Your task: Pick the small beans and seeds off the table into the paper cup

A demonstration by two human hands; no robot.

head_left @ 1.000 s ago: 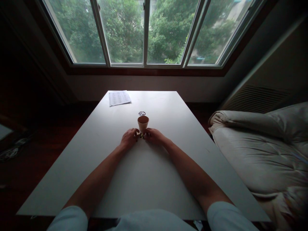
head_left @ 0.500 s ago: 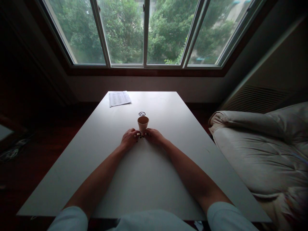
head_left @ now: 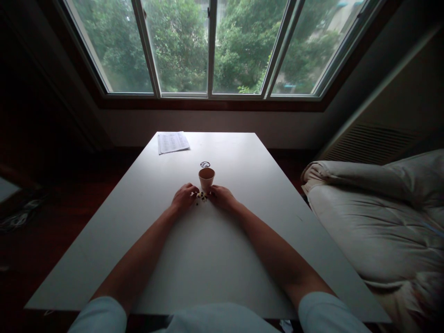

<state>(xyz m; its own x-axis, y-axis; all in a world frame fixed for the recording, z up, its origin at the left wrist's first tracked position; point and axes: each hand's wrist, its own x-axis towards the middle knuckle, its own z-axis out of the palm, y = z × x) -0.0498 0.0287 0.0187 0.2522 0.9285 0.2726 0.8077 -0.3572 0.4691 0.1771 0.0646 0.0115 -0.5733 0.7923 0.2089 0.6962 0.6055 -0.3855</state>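
Note:
A brown paper cup [head_left: 206,180] stands upright on the white table [head_left: 215,259], its mouth facing up. Just in front of its base lies a small pile of tiny dark and pale pieces [head_left: 201,197], too small to name. My left hand [head_left: 185,195] rests left of the pile, fingers bent and thumb drawn toward them; anything between them is too small to see. Curled fingers of my right hand [head_left: 221,196] are at the cup's lower right side, by the pile. Whether they touch the cup or pinch a piece, I cannot tell.
Behind the cup lies a small round, ring-like object [head_left: 205,164]. Printed sheets of paper [head_left: 173,142] lie at the table's far left corner. A padded, quilted seat [head_left: 364,222] stands along the right side, and a window [head_left: 211,55] is beyond the table.
My left hand has shifted slightly left, away from the pile, so more of the pieces show. My right hand and the cup stay in nearly the same place.

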